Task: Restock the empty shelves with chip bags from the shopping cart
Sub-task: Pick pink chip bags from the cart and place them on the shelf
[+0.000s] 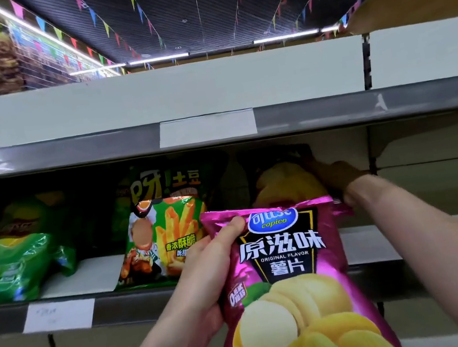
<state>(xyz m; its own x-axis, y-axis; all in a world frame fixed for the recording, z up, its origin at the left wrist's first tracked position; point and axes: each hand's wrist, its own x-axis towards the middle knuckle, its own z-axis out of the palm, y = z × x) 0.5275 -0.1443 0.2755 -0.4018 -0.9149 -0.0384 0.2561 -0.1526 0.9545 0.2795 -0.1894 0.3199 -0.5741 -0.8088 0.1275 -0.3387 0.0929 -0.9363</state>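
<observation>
L hand (202, 257) gripped purple chip bag (287, 270) by upper-left edge; bag upright, long axis vertical, shelf (371, 240) just ahead & above. R hand (335, 176) deeper in, at dark bag (280, 176); grip unclear, shadow.

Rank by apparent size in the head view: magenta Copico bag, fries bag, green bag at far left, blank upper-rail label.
1. Magenta Copico bag, though nearest the camera.
2. Fries bag and green bag at far left: look alike, unranked.
3. Blank upper-rail label.

Left grip (207, 263) holds a magenta chip bag (287, 270); beyond it, right grip (341, 176) touches a dark bag (280, 176) on the shelf (364, 238).
</observation>
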